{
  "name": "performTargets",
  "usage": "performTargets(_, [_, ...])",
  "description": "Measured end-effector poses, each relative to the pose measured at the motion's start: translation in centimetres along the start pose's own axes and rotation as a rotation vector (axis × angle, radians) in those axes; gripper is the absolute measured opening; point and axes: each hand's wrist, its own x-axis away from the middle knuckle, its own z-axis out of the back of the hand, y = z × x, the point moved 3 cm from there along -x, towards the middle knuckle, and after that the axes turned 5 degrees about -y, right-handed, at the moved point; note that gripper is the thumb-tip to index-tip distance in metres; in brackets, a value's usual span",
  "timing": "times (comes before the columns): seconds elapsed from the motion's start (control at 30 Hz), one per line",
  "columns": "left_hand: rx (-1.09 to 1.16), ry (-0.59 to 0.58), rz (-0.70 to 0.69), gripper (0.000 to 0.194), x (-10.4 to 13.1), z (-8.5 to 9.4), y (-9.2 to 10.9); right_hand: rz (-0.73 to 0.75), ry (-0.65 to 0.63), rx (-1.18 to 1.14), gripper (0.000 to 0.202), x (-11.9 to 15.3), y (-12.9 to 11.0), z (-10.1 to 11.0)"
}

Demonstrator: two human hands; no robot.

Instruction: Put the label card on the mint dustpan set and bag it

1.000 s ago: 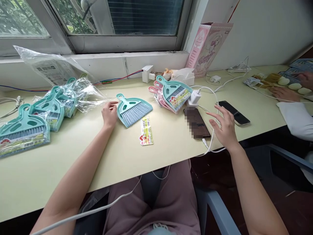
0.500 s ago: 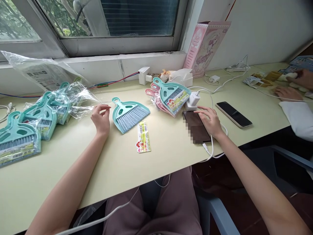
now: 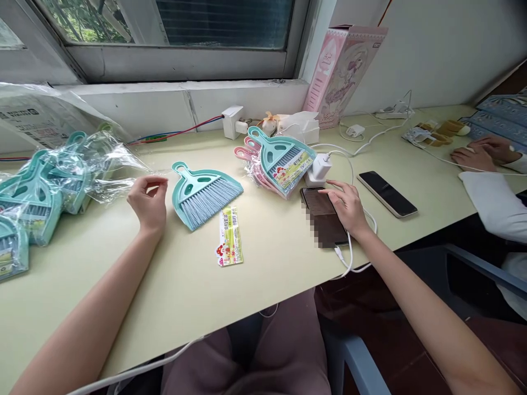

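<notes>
My left hand [image 3: 149,204] rests on its side on the table, thumb and fingers curled together in a pinch with nothing visible in them. Just right of it lies a turquoise dustpan [image 3: 196,174] with a grey-blue brush [image 3: 212,202] set in it, unwrapped. A printed cardboard label [image 3: 230,237] lies below them. Over a dark phone [image 3: 323,214], partly pixelated, my right hand [image 3: 346,206] is open, its index fingertip at the upper part of the screen. A white cable [image 3: 349,258] runs from the phone's lower end.
Several wrapped turquoise dustpan sets [image 3: 39,192] lie at left under clear plastic. Wrapped turquoise and pink sets [image 3: 286,159] are by a white charger [image 3: 319,169]. A second phone [image 3: 387,193] lies right. A pink box [image 3: 343,74] stands behind; another person's hands [image 3: 480,156] rest far right.
The view has shifted, so the table items appear further left. My left hand's fingers have curled closer together. My right index finger stays at the phone. The other person's hands have come together.
</notes>
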Motion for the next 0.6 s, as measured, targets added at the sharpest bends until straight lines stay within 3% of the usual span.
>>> performTargets(0.37, [-0.105,-0.027,0.014,0.011,-0.01,0.00,-0.07,-0.028,0.002,0.017,0.046,0.10,0.25,-0.19])
performTargets(0.6, [0.118,-0.014,0.065,0.013,-0.24,-0.09,-0.48,-0.019,-0.010,0.032,0.045,0.08,0.51,-0.41])
